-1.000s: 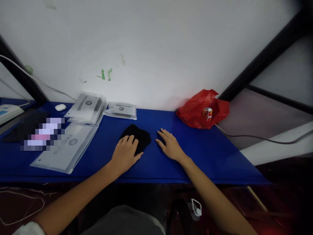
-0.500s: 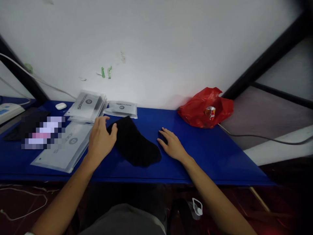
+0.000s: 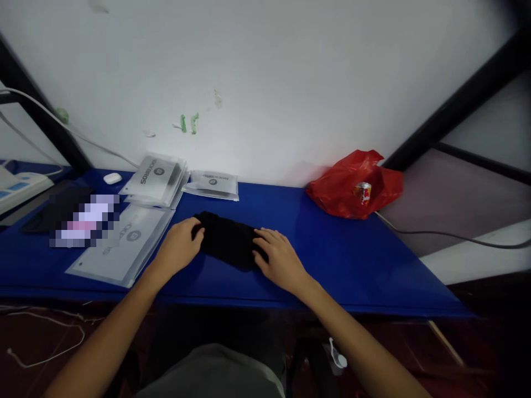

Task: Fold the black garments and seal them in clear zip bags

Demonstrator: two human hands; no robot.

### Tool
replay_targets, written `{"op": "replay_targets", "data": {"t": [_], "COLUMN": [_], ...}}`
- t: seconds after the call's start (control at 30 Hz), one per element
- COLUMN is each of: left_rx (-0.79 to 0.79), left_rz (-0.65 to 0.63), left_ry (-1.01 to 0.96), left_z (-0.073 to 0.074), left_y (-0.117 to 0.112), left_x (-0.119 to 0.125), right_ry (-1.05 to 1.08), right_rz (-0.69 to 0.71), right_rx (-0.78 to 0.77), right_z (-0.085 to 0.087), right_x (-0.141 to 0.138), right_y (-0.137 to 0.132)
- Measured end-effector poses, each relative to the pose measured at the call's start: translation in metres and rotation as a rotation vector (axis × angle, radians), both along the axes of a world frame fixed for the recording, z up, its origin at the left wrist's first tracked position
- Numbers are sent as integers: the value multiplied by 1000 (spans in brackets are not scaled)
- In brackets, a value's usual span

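A black sock lies stretched out on the blue table, between my two hands. My left hand grips its left end with the fingers curled on the cloth. My right hand lies on its right end, fingers spread and pressing down flat.
Clear plastic packaging bags lie to the left: a large one near the front, a stack and a smaller one by the wall. A white earbud case sits at the far left. A red plastic bag is at the right rear.
The sock was bunched, then my left hand pulled it out to the left. Now my right hand has moved onto its right end and it lies flatter between both hands.
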State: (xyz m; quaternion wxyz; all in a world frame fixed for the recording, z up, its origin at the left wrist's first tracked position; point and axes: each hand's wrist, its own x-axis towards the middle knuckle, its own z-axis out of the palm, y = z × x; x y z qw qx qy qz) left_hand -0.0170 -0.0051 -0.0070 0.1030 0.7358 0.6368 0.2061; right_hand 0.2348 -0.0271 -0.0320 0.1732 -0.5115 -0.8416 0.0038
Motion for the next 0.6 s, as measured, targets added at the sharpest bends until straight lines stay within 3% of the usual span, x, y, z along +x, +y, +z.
{"op": "replay_targets", "data": {"t": [0.1, 0.17, 0.27, 0.37, 0.47, 0.6], "left_rx": [34, 141, 192, 44, -27, -3], "left_rz": [252, 334, 150, -38, -66, -54], "left_ry": [-1, 49, 126, 268, 381, 444], "left_z": [14, 15, 7, -4, -7, -1], "left_y": [-6, -10, -14, -12, -2, 23], "left_x": [-14, -17, -8, 6, 11, 7], "right_ry": [0, 33, 72, 31, 0, -12], "right_rz": [-117, -180, -208, -194, -174, -144], "right_rx": [18, 34, 38, -2, -49, -80], "right_z": [3, 6, 8, 6, 5, 11], "right_x": [23, 31, 28, 20, 20, 24], "right_y": [12, 17, 21, 25, 33, 49]}}
